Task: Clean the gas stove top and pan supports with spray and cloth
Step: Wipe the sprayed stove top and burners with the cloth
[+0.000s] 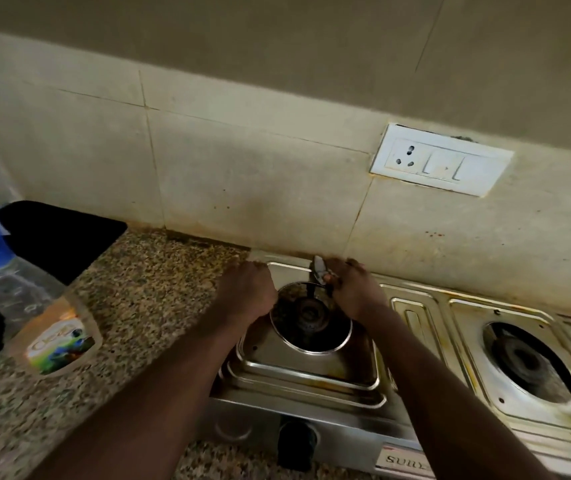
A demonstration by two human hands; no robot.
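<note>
Left burner [310,315] lies between both hands, at back-left corner of stove [311,374]. Left hand [247,292] fingers curled, grip unclear; right hand [353,294] pinches pale object [319,268].

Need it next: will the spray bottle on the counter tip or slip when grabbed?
The spray bottle looks tall and narrow, so likely tippy if nudged near its blue head. Clear thin-looking plastic: probably light and may flex. Smooth walls could slip; grip the neck.
</note>
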